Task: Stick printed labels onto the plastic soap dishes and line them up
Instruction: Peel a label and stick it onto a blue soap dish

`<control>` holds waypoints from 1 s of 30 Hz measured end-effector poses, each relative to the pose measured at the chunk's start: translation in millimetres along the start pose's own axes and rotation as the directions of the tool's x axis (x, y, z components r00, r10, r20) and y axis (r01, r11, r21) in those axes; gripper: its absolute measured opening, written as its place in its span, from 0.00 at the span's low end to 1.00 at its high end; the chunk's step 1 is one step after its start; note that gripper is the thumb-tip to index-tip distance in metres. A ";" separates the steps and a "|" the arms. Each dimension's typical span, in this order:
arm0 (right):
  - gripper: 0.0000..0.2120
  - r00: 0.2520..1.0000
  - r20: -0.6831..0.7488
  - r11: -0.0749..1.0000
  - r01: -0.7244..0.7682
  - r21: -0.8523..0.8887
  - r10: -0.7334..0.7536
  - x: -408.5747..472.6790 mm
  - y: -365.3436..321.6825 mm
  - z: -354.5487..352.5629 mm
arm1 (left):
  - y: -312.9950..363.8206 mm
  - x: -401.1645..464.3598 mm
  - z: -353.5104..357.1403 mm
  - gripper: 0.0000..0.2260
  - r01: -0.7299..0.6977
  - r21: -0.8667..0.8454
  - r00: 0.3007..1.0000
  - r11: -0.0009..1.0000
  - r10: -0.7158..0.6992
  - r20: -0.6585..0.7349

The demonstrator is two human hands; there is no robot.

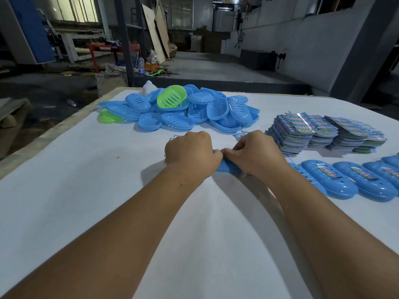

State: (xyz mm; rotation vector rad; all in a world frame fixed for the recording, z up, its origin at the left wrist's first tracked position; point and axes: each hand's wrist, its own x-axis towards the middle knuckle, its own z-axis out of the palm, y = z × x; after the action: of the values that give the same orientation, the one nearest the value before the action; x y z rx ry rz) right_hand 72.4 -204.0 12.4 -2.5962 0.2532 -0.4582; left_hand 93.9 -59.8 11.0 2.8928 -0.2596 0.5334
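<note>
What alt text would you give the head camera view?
Two hands, left hand and right hand, grip a blue soap dish on a white table. Unlabelled dishes lie piled beyond, label stacks and labelled dishes at right.

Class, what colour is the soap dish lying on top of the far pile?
Green soap dish, clearest in the head view.
</note>
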 end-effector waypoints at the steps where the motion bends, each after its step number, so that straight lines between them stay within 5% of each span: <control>1: 0.18 1.000 0.008 1.000 -0.006 0.006 0.006 0.3 -0.3 -0.6 | -1.5 0.5 0.7 0.15 0.010 -0.028 1.000 1.000 -0.010 0.012; 8: 0.26 0.998 0.032 0.996 -0.063 0.055 0.061 3.4 5.2 1.3 | -18.6 9.1 8.7 0.20 0.194 -0.356 0.964 0.914 -0.110 0.241; 14: 0.24 0.993 0.086 0.985 -0.094 0.148 0.082 5.4 11.3 5.1 | -22.7 9.7 11.8 0.20 0.190 -0.423 0.972 0.886 -0.108 0.211; 20: 0.13 0.993 -0.095 0.961 0.090 0.262 -0.067 2.0 6.9 -3.4 | -27.4 12.5 14.9 0.14 0.174 -0.511 0.985 0.842 -0.156 0.078; 25: 0.26 0.925 0.171 0.936 0.316 0.154 -0.341 -17.7 -7.5 -2.0 | -35.0 13.3 15.8 0.13 0.108 -0.426 0.991 0.898 -0.132 -0.027; 30: 0.25 0.895 0.279 0.915 0.389 -0.108 -0.347 -25.4 -12.2 -12.4 | -39.3 13.7 22.2 0.13 0.114 -0.387 0.993 0.915 -0.110 0.033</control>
State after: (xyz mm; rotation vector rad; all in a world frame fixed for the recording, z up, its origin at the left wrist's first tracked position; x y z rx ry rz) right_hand 45.4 -192.2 21.8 -2.8345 -0.3122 -0.2302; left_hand 121.9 -28.5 -10.3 2.5052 -0.1751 0.3936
